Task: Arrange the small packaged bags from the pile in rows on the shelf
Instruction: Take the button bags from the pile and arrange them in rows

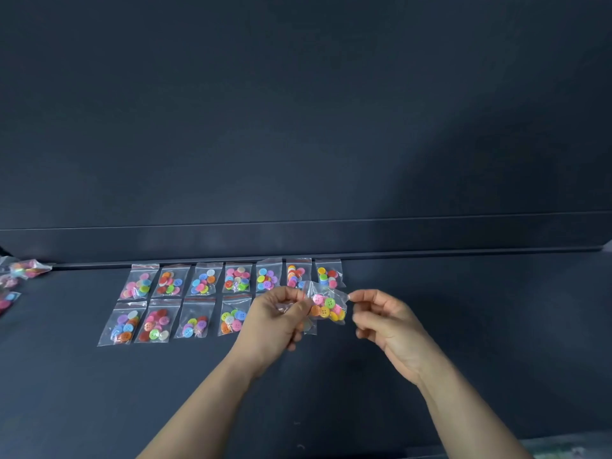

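Centre frame, slightly right: L hand [281, 314] curled, pinching left edge of a clear bag [327, 307] of mixed coloured buttons. R hand [385, 321] pinching same bag's upper right corner btw thumb & forefinger, other fingers loosely curled. Bag held up off the shelf [480, 326], stretched btw the two hands, crumpled, buttons bunched low. Scrap of clear plastic poking out under L hand's fingers; another bag or part of the same, can't tell.

Just behind the hands, along the raised back lip [430, 251]: back row [236, 278] of seven bags, flat, side by side, red-striped zip tops toward the lip. Lower edges of rightmost two covered by held bag. Nearer, left of L hand: front row [155, 321] w/ four bags in full view, lined up below the back ones. Seemingly top edge of a fifth at L hand's knuckles, rest hidden. Far left edge of frame: pile [23, 276] of loose bags, overlapping, cut off by frame. Bare forearms coming in from bottom of frame.
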Demonstrator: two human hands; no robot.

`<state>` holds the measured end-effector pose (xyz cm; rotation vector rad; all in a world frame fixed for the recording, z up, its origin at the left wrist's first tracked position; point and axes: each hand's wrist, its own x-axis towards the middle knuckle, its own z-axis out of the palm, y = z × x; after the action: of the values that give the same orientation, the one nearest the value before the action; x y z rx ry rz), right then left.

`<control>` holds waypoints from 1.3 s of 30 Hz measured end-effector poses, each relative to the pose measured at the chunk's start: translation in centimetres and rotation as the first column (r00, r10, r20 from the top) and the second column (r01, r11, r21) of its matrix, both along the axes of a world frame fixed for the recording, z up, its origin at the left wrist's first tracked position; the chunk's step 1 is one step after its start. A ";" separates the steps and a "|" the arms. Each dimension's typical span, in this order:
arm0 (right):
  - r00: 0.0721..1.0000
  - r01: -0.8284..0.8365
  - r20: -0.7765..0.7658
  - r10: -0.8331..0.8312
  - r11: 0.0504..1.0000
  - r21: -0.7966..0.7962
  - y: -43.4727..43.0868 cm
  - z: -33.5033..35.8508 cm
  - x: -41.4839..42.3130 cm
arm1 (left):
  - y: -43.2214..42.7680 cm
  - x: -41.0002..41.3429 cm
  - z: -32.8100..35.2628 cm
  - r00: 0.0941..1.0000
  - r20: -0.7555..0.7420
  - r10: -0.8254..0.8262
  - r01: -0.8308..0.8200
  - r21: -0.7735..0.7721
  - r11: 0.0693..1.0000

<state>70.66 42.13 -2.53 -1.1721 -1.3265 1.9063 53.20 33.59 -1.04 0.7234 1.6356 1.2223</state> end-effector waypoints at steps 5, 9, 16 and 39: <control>0.989 -0.134 0.077 0.128 0.988 0.078 0.0 0.5 -0.5 | 0.2 -0.1 0.0 0.991 -0.076 -0.110 0.109 -0.019 0.994; 1.000 0.015 0.009 -0.015 1.000 0.025 0.0 0.2 -0.8 | 0.3 0.3 -0.3 0.998 -0.031 -0.047 0.047 -0.012 0.999; 0.982 0.059 0.176 -0.075 0.994 0.093 -0.3 -1.0 -0.9 | 0.1 1.2 -1.0 0.997 -0.029 -0.067 0.064 -0.111 0.992; 0.656 -0.524 0.750 -0.088 0.661 0.536 1.0 -3.7 -1.0 | -0.8 0.4 -4.9 0.582 -0.809 -0.088 0.061 -0.064 0.996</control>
<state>69.71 43.16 -6.24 -1.3752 -2.4854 0.7496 53.60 32.75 -5.96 1.4766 2.3178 0.8087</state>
